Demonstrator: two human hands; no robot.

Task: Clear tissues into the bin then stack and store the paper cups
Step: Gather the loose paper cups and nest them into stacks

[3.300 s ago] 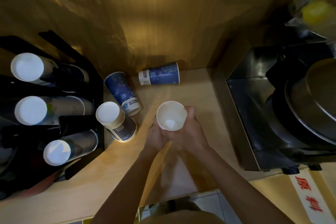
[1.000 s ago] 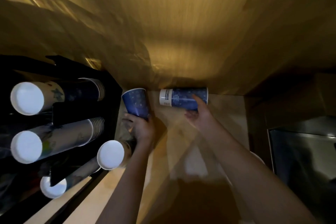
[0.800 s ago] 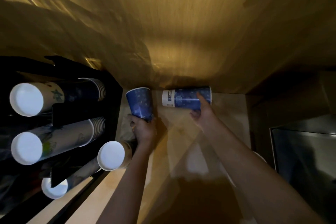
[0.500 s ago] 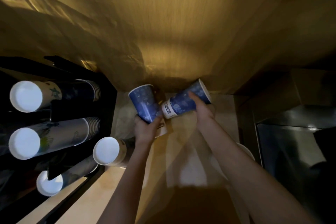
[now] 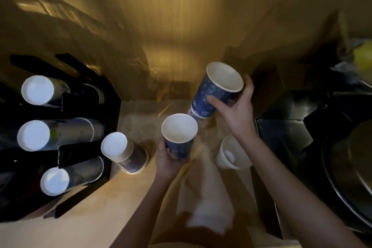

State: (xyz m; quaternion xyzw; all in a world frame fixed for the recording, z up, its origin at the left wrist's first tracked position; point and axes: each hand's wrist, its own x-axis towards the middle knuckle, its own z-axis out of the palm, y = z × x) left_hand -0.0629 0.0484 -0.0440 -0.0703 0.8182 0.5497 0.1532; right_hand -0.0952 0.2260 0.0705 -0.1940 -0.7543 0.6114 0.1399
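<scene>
My left hand (image 5: 168,160) grips a blue paper cup (image 5: 179,139) upright, mouth up, above the wooden counter (image 5: 96,205). My right hand (image 5: 235,106) holds a second blue paper cup (image 5: 213,94), tilted, its mouth up and to the right and its base close to the first cup's rim. A white paper cup (image 5: 231,155) stands mouth up on the counter under my right forearm. An upside-down stack of cups (image 5: 124,152) rests on the counter to the left.
A black cup dispenser rack (image 5: 84,151) at the left holds three sideways stacks of cups (image 5: 58,135). A dark metal machine (image 5: 314,137) fills the right side. A wooden wall (image 5: 181,26) stands behind the counter. A yellow object (image 5: 362,60) lies at far right.
Both hands picked the two blue cups off the counter and brought them nearer, turning them mouth up. The white cup, held earlier, now stands on the counter.
</scene>
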